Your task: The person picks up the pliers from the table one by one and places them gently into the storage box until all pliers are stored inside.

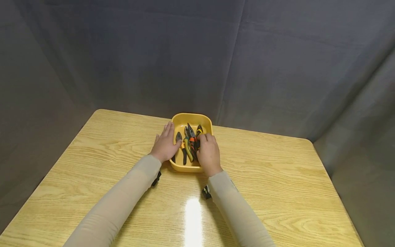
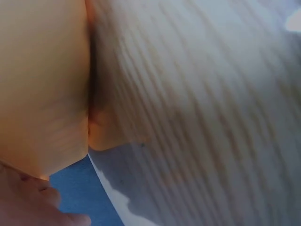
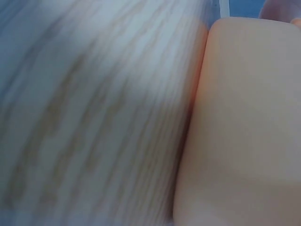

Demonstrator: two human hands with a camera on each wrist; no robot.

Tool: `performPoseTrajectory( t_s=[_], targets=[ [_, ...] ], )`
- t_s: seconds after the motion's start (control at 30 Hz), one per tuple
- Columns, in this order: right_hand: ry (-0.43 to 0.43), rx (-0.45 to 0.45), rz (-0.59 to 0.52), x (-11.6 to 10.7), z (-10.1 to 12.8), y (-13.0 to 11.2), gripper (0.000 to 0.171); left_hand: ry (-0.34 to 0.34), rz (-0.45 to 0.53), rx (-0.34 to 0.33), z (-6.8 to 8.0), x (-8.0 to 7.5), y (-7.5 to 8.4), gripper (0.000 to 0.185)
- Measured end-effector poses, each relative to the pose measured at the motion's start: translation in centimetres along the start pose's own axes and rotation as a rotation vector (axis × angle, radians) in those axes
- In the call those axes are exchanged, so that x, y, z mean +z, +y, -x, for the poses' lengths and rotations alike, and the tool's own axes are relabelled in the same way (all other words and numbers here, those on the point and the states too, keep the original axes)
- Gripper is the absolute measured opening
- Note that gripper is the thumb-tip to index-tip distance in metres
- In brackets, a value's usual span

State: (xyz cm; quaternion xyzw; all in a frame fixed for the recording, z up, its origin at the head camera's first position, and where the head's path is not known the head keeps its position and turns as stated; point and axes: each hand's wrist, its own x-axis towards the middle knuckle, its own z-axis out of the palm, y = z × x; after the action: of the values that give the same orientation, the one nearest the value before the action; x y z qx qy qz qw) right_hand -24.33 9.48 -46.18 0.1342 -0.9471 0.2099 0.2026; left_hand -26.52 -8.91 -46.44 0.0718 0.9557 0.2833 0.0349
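Near the table's far edge sits a yellow plastic bin (image 1: 185,168) with several hand tools in it. My left hand (image 1: 165,145) rests along its left rim, fingers straight and thumb reaching over the inside. Pliers with orange-and-black handles (image 1: 184,152) lie beside that thumb. Next to them are pliers with olive-green handles (image 1: 188,149) and long-nose pliers (image 1: 191,132) with red-and-black handles. At the right side, my right hand (image 1: 210,152) reaches in with bent fingers and holds pliers with yellow-and-black handles (image 1: 199,130), their lower part hidden by the hand.
The wood-grain table (image 1: 271,185) extends in front and to both sides. A dark grey curtain (image 1: 160,61) hangs behind and along the sides. Both wrist views mostly show the bin's outer wall (image 3: 244,117) and the tabletop.
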Motion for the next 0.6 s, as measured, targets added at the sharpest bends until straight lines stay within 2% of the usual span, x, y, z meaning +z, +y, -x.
performPoseTrajectory(
  t_s=[0.2,0.6],
  targets=[
    [0.008,0.0,-0.004,0.03,0.02,0.05,0.035,-0.016,-0.075,-0.019,-0.23,0.03,-0.07,0.079],
    [0.044,-0.013,0.002,0.07,0.13,0.08,0.02,-0.034,-0.158,-0.029,-0.32,-0.04,-0.04,0.08]
  ],
)
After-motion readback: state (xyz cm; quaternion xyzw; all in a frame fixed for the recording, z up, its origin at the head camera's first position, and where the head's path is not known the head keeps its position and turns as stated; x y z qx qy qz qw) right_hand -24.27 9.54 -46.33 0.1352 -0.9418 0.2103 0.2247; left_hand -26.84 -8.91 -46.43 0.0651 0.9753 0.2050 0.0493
